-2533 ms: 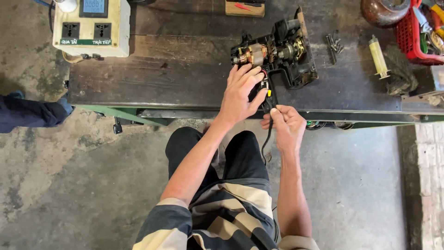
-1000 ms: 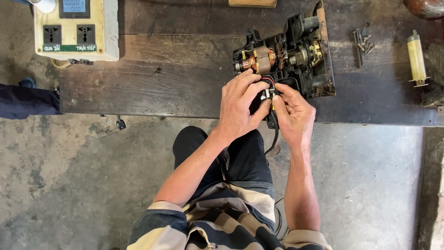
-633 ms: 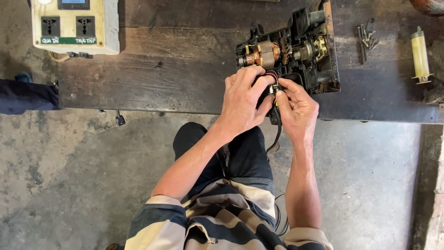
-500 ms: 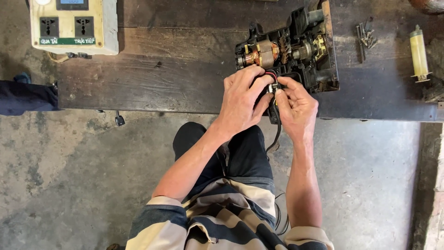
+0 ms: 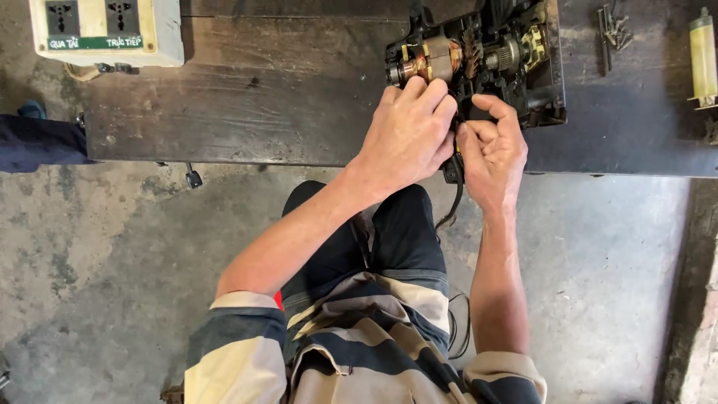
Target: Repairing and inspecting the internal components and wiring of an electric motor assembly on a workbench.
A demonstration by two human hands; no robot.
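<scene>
Copper windings and a black housing marked the opened power tool (image 5: 479, 63), which lay on the dark wooden counter (image 5: 247, 112) near its front edge, right in front of you. Your left hand (image 5: 407, 131) lay over the tool's near end, just below the copper armature, with its fingers (image 5: 419, 93) curled down onto the housing and pressing on it; whether they gripped any part underneath I could not tell. Your right hand (image 5: 493, 153) sat touching the left, its fingers bent inward and its thumb (image 5: 497, 108) hooked over the black casing at the tool's near edge. Between your two hands, the black power cord (image 5: 451, 202) left the tool, dropped past the counter's edge and ran down beside your knee. A cream socket box (image 5: 105, 30) stood at the counter's far left corner, well apart from the tool. A small heap of dark screws (image 5: 613, 30) lay to the tool's right, and a pale yellowish cylinder (image 5: 703, 56) lay farther right. Below the counter spread the stained concrete floor (image 5: 97, 284).
</scene>
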